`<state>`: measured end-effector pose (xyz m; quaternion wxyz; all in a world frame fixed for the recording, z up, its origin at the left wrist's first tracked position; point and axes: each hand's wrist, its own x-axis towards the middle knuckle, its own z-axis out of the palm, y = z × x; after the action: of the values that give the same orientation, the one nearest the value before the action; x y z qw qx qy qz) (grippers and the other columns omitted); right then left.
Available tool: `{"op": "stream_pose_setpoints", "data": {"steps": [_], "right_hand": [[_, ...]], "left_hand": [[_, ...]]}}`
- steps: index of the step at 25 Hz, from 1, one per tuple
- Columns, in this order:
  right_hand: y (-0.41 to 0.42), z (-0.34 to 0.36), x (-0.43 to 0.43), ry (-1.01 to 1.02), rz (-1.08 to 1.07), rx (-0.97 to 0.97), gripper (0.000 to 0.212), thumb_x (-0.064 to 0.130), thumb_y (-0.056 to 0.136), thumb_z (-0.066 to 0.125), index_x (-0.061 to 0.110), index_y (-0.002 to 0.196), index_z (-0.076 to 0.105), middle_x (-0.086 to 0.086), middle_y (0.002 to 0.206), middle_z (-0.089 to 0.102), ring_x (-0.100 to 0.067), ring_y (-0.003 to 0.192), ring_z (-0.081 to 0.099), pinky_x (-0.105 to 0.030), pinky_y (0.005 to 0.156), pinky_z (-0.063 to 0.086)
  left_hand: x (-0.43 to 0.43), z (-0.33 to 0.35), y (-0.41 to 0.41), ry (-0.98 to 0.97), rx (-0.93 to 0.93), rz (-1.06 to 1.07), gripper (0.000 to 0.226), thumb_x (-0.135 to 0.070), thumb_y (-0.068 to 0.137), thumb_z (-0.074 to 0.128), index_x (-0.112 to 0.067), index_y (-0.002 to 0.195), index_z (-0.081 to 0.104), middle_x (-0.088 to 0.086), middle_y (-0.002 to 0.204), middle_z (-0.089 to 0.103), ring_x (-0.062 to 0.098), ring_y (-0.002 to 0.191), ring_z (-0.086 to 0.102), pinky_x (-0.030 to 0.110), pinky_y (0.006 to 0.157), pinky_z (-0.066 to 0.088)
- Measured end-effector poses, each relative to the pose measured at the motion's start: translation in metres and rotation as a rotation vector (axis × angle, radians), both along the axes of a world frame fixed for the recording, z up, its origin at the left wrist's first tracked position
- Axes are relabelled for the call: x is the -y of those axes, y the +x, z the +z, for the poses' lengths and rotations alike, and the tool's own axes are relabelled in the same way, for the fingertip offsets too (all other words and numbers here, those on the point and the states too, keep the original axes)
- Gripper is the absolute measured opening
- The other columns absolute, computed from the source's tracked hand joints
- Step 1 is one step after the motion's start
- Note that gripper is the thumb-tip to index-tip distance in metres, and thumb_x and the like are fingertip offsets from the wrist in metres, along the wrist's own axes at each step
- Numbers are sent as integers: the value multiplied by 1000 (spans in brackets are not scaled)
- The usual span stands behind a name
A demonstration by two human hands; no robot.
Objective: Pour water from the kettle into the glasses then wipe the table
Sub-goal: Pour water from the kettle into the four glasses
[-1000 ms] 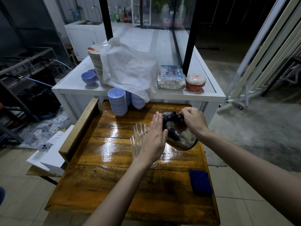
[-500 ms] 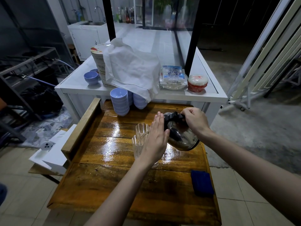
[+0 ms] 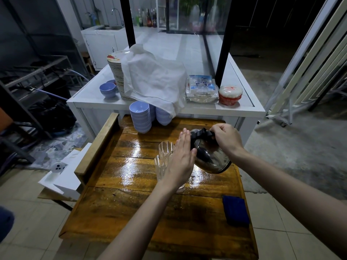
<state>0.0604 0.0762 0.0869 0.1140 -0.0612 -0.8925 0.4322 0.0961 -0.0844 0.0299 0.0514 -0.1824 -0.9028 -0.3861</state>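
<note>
A shiny metal kettle [image 3: 212, 158] with a black lid and handle hangs tilted to the left above the wet wooden table [image 3: 131, 203]. My right hand [image 3: 224, 139] grips its black handle from above. My left hand [image 3: 181, 160] is flat, fingers together, pressed against the kettle's lid side. Two ribbed clear glasses stand just left of the kettle: the far glass [image 3: 166, 149] and the near glass [image 3: 161, 166], which my left hand partly hides. A dark blue cloth [image 3: 235, 210] lies at the table's right edge.
Stacks of pale blue bowls [image 3: 140, 117] stand at the table's far end. Behind is a white counter [image 3: 206, 109] with a plate stack under a white cloth [image 3: 154, 79], a plastic packet and a red-and-white container. A wooden rail [image 3: 97, 145] borders the table's left side.
The kettle and both hands have stayed almost where they were. The view has shifted slightly.
</note>
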Motion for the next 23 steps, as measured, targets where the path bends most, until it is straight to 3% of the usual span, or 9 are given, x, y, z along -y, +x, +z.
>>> {"op": "stream_pose_setpoints", "data": {"steps": [6,13,18,23], "right_hand": [[1,-8,-14,-221,-63,101,38,33,88,47,6,63,56,-8,64,53,-21,66,50,-34,61,39],[8,-16,-33,-527,-239,167,25,27,84,50,18,62,57,-4,68,58,-23,74,56,-36,66,45],[3,-19,-47,-499,-332,128,26,28,82,51,16,63,62,-5,68,63,-25,74,61,-42,68,52],[-12,-18,-48,-288,-309,111,30,29,86,50,13,61,59,-5,61,57,-21,65,52,-36,63,44]], "left_hand": [[2,14,-17,-54,8,-99,54,-27,104,28,-14,153,9,2,162,6,8,148,1,32,122,7],[-15,29,-27,-196,28,-248,56,-29,104,27,-12,153,6,4,162,2,11,148,-1,32,122,4],[-43,19,-31,-200,-1,-216,59,-29,103,27,-12,153,0,5,161,-4,13,148,-7,33,122,1],[-55,4,-38,-40,39,-135,59,-20,102,29,-12,153,0,3,162,-4,4,143,-12,23,118,-7]]}}
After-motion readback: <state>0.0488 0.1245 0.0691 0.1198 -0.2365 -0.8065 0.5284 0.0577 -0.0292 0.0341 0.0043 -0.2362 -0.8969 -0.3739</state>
